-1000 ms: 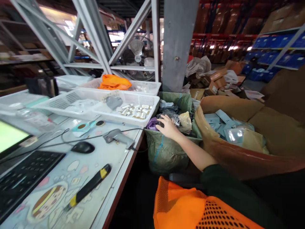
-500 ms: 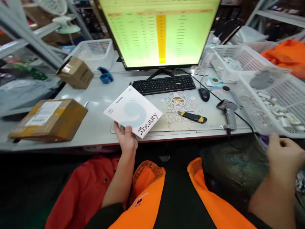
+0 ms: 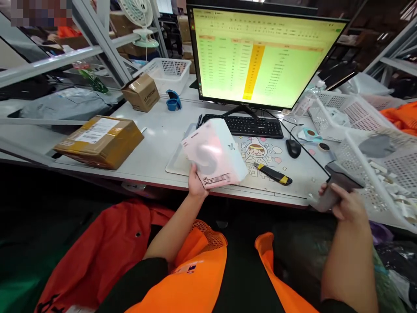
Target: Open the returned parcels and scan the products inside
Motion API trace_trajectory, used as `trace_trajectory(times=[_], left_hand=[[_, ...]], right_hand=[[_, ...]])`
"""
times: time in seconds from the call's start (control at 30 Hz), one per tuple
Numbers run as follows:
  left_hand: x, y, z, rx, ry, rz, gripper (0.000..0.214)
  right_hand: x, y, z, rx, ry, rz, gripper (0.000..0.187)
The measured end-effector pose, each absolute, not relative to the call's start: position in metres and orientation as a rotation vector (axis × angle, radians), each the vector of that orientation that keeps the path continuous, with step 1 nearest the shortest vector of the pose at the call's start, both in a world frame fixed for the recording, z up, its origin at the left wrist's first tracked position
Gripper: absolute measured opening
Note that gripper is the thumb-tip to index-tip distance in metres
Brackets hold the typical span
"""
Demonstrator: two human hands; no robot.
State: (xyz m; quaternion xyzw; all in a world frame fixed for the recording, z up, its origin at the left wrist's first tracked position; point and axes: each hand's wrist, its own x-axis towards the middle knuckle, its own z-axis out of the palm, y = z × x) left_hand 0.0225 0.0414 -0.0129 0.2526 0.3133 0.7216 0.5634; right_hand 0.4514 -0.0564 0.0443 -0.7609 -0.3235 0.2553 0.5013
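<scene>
One pink box (image 3: 213, 154), long axis parallel to the keyboard (image 3: 250, 126), gripped in the left hand (image 3: 196, 184); right hand (image 3: 347, 206) clasps one scanner (image 3: 339, 180).

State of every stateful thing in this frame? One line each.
monitor, on, spreadsheet showing
left hand, grip shut on box
box, held tilted above the desk edge
right hand, grip shut on scanner
scanner, held off the desk
brown parcel, taped shut, on desk
utility knife, lying flat, untouched

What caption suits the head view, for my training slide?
Left hand holds a pale pink flat box; right hand grips a grey handheld scanner.
</scene>
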Motion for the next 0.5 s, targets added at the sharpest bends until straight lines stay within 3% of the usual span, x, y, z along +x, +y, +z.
trace_trajectory(times=[0.17, 0.27, 0.37, 0.5], left_hand=[[0.017, 0.061, -0.006, 0.597, 0.640, 1.149, 0.081], [0.022, 0.069, -0.007, 0.641, 0.710, 0.962, 0.087], [0.029, 0.072, -0.009, 0.631, 0.831, 0.822, 0.086], [0.028, 0.067, -0.005, 0.569, 0.755, 0.796, 0.099]], right_hand=[[0.369, -0.087, 0.064, -1.517, -1.058, 1.231, 0.030], [0.324, -0.085, 0.072, -1.511, -1.232, 1.489, 0.032], [0.299, -0.082, 0.076, -1.445, -1.246, 1.608, 0.027], [0.294, -0.090, 0.078, -1.422, -1.162, 1.694, 0.036]])
